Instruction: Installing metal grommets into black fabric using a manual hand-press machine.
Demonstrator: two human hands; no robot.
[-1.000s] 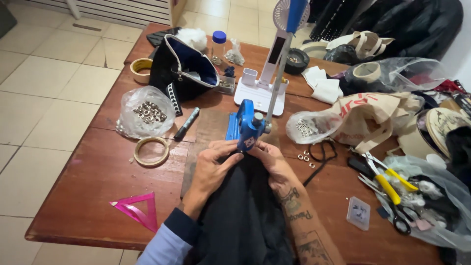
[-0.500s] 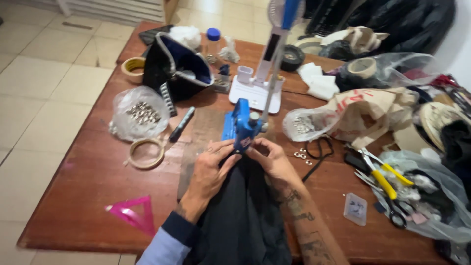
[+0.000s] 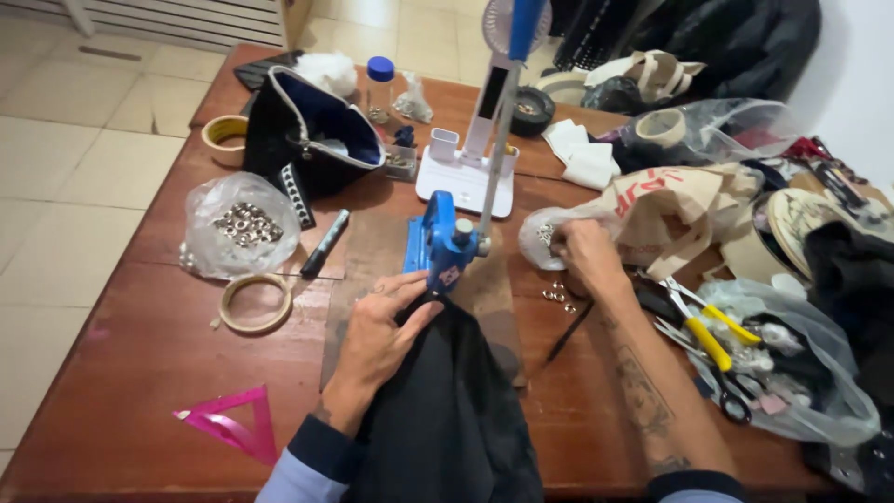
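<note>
While left hand (image 3: 377, 337) pins black cloth (image 3: 447, 410), press (image 3: 438, 247) touches fingertips.

Head view, steeply down, close.
</note>
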